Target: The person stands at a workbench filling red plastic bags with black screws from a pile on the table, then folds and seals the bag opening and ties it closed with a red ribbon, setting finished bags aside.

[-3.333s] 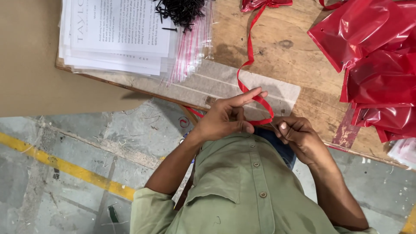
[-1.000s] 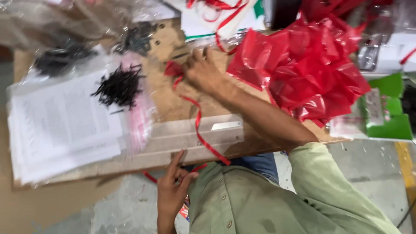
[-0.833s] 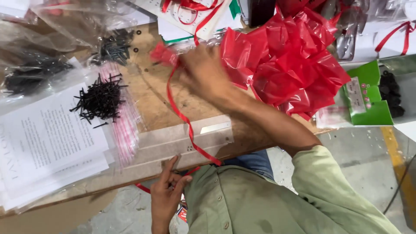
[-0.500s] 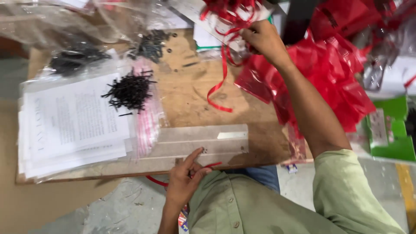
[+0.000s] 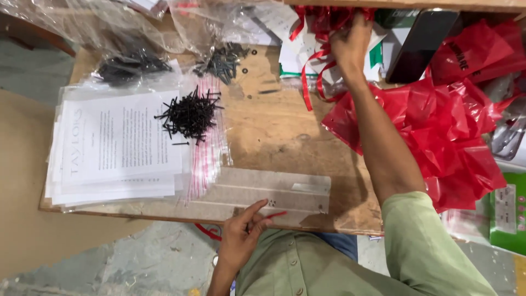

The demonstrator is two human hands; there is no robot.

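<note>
Red ribbon [image 5: 312,66] is bunched up at the far edge of the wooden board [image 5: 285,131], a tangle of loops with a couple of strands hanging down onto the wood. The right hand [image 5: 350,41] is stretched all the way out into that tangle, fingers curled down into the loops, though I can't tell how tight the grip is. The left hand [image 5: 246,230] is back at the near edge of the board, index finger out and resting on a flat clear plastic strip [image 5: 274,192], with a short red ribbon end [image 5: 276,215] just beside the fingertips. So the two hands are well apart.

Just right of the ribbon tangle sits a heap of red plastic bags [image 5: 455,137], partly under the forearm. Left of it on the board there's a pile of black screws [image 5: 189,114] on a stack of printed sheets in clear sleeves [image 5: 115,148], and more bagged screws [image 5: 222,61] beyond those.
</note>
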